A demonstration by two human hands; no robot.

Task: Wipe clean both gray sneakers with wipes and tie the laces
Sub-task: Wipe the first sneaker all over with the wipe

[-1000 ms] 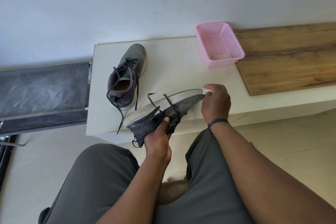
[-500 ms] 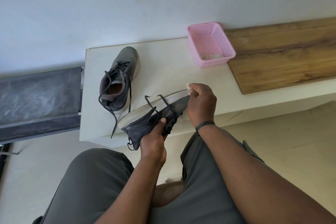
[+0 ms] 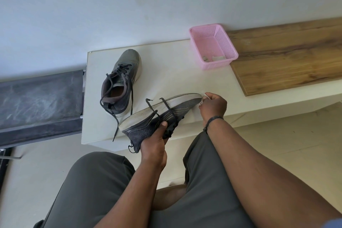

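Observation:
My left hand (image 3: pixel 154 141) grips a gray sneaker (image 3: pixel 157 114) by its heel and collar, tipped on its side with the white sole edge facing up and the toe pointing right. Its dark laces hang loose over the sole. My right hand (image 3: pixel 212 106) pinches a small white wipe (image 3: pixel 203 97) against the toe end of that sneaker. The second gray sneaker (image 3: pixel 121 81) stands upright on the white table (image 3: pixel 166 72) to the left, toe toward the wall, laces untied and trailing over the table edge.
A pink mesh basket (image 3: pixel 212 46) with a few scraps inside sits at the table's back right, against a wooden board (image 3: pixel 286 53). A dark bench (image 3: pixel 38 102) adjoins the table on the left. My knees in gray shorts are below.
My right hand with the wipe slid from the sneaker's side back out to the toe tip. The left hand keeps its hold on the heel.

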